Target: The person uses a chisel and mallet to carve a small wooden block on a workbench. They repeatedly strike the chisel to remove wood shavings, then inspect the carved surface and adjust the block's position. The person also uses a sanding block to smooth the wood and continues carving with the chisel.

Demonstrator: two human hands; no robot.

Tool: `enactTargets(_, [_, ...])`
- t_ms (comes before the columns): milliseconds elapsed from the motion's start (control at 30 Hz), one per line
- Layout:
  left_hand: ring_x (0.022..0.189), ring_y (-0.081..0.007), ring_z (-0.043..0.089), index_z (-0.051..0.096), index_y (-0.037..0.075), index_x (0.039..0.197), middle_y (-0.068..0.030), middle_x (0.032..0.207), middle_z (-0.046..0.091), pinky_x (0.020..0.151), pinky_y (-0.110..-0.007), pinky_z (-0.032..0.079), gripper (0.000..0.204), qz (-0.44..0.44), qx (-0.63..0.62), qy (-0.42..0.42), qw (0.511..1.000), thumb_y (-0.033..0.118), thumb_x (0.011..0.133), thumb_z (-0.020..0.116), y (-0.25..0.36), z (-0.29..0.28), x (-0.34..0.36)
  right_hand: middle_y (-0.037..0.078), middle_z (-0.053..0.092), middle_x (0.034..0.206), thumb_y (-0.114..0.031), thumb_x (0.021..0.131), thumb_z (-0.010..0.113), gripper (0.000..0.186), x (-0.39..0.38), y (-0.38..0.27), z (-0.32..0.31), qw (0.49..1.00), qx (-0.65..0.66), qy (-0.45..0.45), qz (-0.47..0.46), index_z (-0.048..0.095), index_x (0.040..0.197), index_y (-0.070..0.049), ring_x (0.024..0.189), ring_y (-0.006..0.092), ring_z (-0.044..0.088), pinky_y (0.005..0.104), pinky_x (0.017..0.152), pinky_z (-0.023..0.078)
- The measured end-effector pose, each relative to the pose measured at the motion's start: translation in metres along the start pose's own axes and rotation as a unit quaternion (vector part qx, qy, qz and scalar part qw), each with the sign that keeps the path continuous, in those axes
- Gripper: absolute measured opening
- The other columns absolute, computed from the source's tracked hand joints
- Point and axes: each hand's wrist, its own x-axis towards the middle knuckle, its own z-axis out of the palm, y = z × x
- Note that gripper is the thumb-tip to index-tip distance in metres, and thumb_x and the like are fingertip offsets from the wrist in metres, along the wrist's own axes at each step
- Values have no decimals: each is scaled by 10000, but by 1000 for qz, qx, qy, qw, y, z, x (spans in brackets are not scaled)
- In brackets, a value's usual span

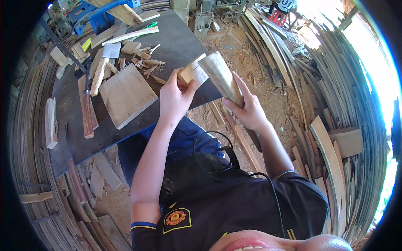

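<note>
My left hand (178, 96) is closed round a small flat wooden block (193, 74), thumb on its near face. In my right hand (250, 109) is a longer wooden piece (222, 77), gripped by its lower end and tilted up to the left. The two pieces are held close together above the right edge of a dark table (176, 37); whether they touch I cannot tell. Nearest to my left hand on the table lies a square wooden board (127, 96), with wood offcuts (144, 56) behind it.
A wide-bladed cleaver (111, 50), a wooden-handled tool (88, 113) and a blue clamp-like device (100, 21) are on the table. Another handled tool (74, 175) juts over its left edge. Stacked planks (347, 92) line the right side. Someone sits on a red stool (278, 17) far off.
</note>
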Motion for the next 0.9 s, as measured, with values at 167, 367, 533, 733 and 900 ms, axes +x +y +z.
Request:
enactTargets(167, [796, -149, 714, 590, -69, 1232, -123, 906, 729, 726, -301, 560, 461, -48, 35, -36, 998, 226, 915, 747, -1, -9, -2, 291, 633, 1277, -131, 945, 654, 864, -7, -17, -12, 993, 40, 97, -53, 127, 1627, -66, 1150, 355, 654, 413, 975, 500])
enactTargets(367, [781, -175, 727, 601, -73, 1181, -133, 858, 733, 716, -322, 566, 450, 13, 52, -16, 998, 242, 897, 752, -6, -5, 1, 256, 672, 1149, -89, 948, 620, 840, -6, -31, -16, 972, 109, 188, -95, 110, 1607, 15, 967, 263, 696, 358, 833, 553])
enactTargets(533, [790, -296, 748, 625, -31, 1069, -185, 855, 725, 707, -384, 573, 334, -43, -9, -26, 999, 202, 863, 746, 0, -10, 1, 272, 639, 1310, -135, 945, 670, 818, 5, -20, 3, 996, 0, -32, -79, 205, 1612, -48, 1131, 337, 677, 390, 955, 515])
enactTargets(733, [714, -221, 738, 631, -36, 1090, -149, 834, 723, 659, -326, 568, 325, -21, 16, -32, 999, 177, 873, 747, -2, -12, -1, 209, 694, 1179, -100, 962, 634, 825, 3, -35, -16, 986, 107, 91, -86, 148, 1626, -51, 901, 205, 695, 330, 825, 548])
enactTargets(900, [672, -216, 725, 645, -30, 1079, -124, 804, 713, 628, -329, 558, 310, 8, 18, -15, 1000, 168, 867, 755, 2, -10, -3, 248, 547, 1429, -121, 975, 633, 796, 1, -28, -12, 989, 116, 77, -51, 171, 1616, -26, 1249, 256, 583, 346, 1036, 446])
